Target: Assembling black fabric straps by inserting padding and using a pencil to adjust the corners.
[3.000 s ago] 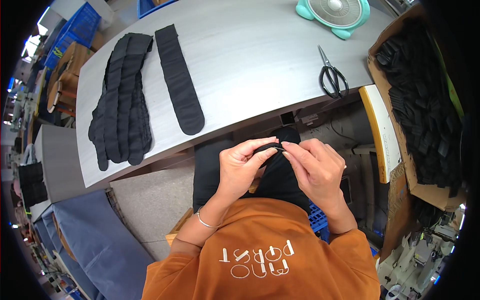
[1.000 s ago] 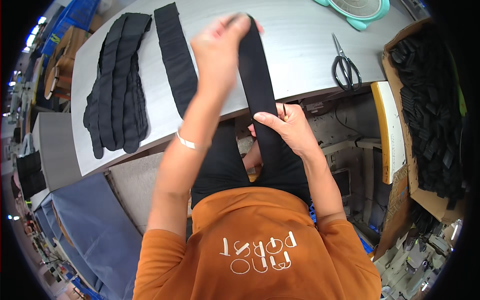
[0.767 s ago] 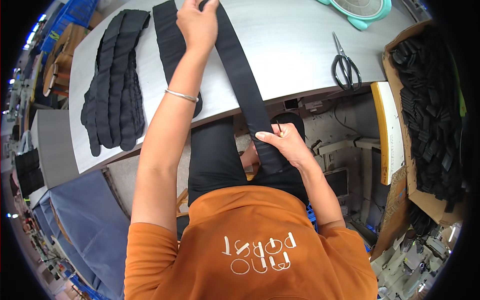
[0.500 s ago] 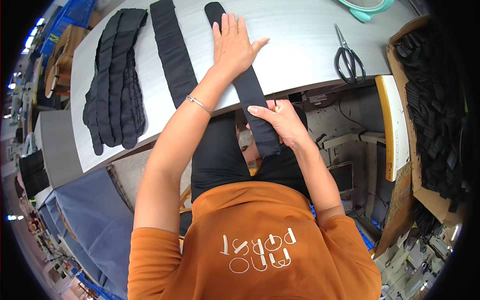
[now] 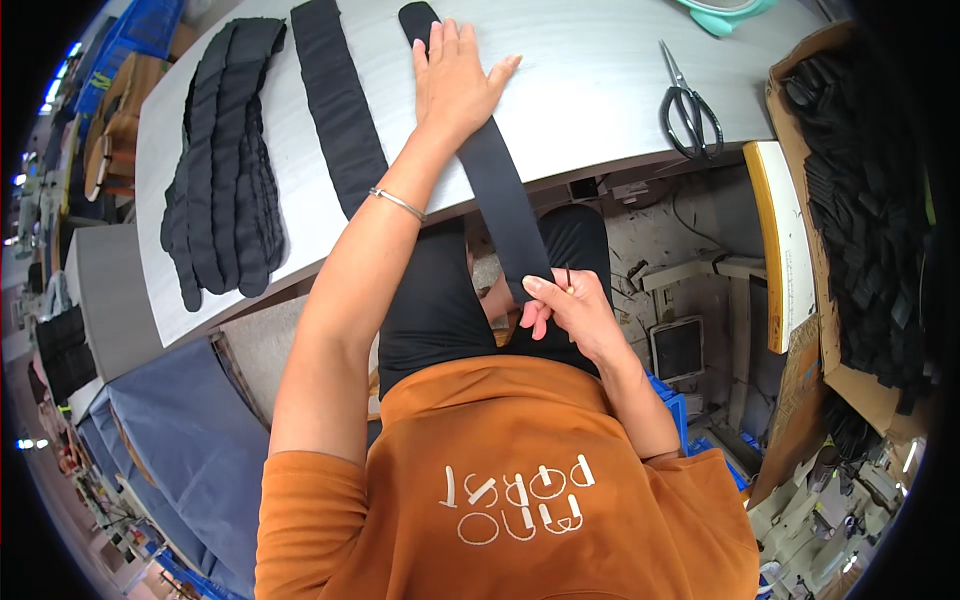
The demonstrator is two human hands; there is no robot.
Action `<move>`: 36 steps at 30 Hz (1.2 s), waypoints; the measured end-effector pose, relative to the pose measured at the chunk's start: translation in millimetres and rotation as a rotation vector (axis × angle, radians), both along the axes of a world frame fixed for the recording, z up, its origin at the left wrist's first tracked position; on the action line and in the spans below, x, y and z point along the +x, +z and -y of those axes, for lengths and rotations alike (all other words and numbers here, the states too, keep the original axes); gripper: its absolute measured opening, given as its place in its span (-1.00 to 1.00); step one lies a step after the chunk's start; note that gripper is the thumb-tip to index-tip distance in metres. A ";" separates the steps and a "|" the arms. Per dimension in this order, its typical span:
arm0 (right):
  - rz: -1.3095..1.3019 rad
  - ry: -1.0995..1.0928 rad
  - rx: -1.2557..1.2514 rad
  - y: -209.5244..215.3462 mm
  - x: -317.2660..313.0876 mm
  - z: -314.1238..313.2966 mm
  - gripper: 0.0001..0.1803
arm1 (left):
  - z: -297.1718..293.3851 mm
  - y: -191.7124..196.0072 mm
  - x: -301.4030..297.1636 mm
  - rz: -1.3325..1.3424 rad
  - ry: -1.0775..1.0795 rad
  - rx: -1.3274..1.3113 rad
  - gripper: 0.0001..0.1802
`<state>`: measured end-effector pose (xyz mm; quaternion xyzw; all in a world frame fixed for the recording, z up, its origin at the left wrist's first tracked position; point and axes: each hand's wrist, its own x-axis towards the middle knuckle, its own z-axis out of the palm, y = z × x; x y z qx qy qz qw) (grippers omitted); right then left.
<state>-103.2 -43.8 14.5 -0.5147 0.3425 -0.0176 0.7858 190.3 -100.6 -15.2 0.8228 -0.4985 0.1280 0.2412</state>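
A long black fabric strip (image 5: 500,190) slants over the table's near edge, its lower end hanging above my lap. My left hand (image 5: 455,85) lies flat on the strip's upper part with the fingers stretched and the thumb out to the side. At the lower end, my right hand (image 5: 575,305) pinches the strip between thumb and fingers. A thin dark pointed tool (image 5: 569,275) sticks up from that same hand; its exact kind is unclear. To the left of my left forearm lies another black strip (image 5: 340,100), partly hidden by the arm.
Overlapping black strips form a stack (image 5: 220,180) on the table's left. Black-handled scissors (image 5: 690,120) lie near the right edge, with a teal-rimmed object (image 5: 725,22) beyond. A cardboard box (image 5: 858,400) of black pieces stands at right, beside a white board with a yellow edge (image 5: 785,250).
My right hand has moved down along the strip to its lower end, and the strip's hanging part looks straighter. My left hand stays flat on it.
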 end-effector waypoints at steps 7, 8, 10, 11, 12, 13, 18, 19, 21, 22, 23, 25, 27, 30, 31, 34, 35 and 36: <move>0.017 0.006 -0.166 -8.0 -6.3 5.0 -0.67 | -71.1 25.3 -77.5 -0.163 -0.089 -0.201 -0.16; 0.033 0.028 -0.160 -6.8 -4.8 5.7 -0.66 | -84.7 30.6 -97.3 -0.258 -0.150 -0.178 -0.18; 0.057 0.017 -0.120 -3.3 -2.3 4.8 -0.69 | -105.2 35.9 -127.0 -0.414 -0.207 -0.192 -0.21; 0.074 -0.001 -0.081 -1.3 -2.2 6.6 -0.72 | -110.2 39.1 -136.5 -0.473 -0.211 -0.229 -0.22; 0.074 -0.005 -0.089 -3.2 -3.9 6.7 -0.72 | -116.5 43.8 -142.7 -0.479 -0.189 -0.267 -0.25; 0.005 0.038 -0.660 -7.9 -6.0 4.1 -0.80 | -124.0 46.9 -149.0 -0.475 -0.190 -0.270 -0.25; -0.196 0.023 -1.820 9.0 -6.3 -10.8 -0.80 | -146.1 46.4 -182.0 -1.376 -0.031 -0.505 -0.29; -0.201 0.018 -1.821 10.3 -8.7 -14.2 -0.80 | -146.4 48.6 -186.6 -1.682 -0.040 -0.595 -0.29; -0.157 0.073 -1.753 14.4 -13.9 -20.5 -0.74 | -149.8 42.2 -181.9 -1.801 -0.099 -0.520 -0.33; -0.087 0.068 -1.701 18.3 -16.6 -20.7 -0.65 | -149.6 46.5 -177.4 -1.937 -0.074 -0.428 -0.37; -0.088 0.069 -1.706 23.5 -19.7 -22.0 -0.65 | -150.3 48.9 -172.7 -2.069 -0.047 -0.330 -0.40; -0.026 -0.076 -1.235 32.4 -26.3 -25.9 -0.56 | -153.2 28.3 -169.2 -2.119 -0.021 -0.308 -0.46; -0.133 -0.194 -1.024 26.4 -37.2 -22.3 -0.58 | -154.5 25.1 -172.7 -2.233 -0.164 -0.531 -0.51; -0.140 -0.262 -0.962 22.7 -35.7 -16.6 -0.69 | -159.6 23.7 -177.8 -2.245 -0.182 -0.494 -0.54; -0.128 -0.191 -0.795 17.0 -34.6 -14.8 -0.74 | -160.5 23.9 -180.8 -2.254 -0.189 -0.477 -0.54; -0.093 -0.096 -0.552 14.8 -35.7 -14.7 -0.73 | -161.8 22.1 -186.5 -2.252 -0.141 -0.446 -0.60; -0.073 -0.073 -0.475 15.0 -36.1 -15.5 -0.70 | -161.4 23.0 -186.5 -2.263 -0.091 -0.411 -0.62; -0.071 -0.084 -0.499 15.2 -36.9 -16.8 -0.67 | -160.2 19.9 -187.1 -2.240 -0.104 -0.418 -0.65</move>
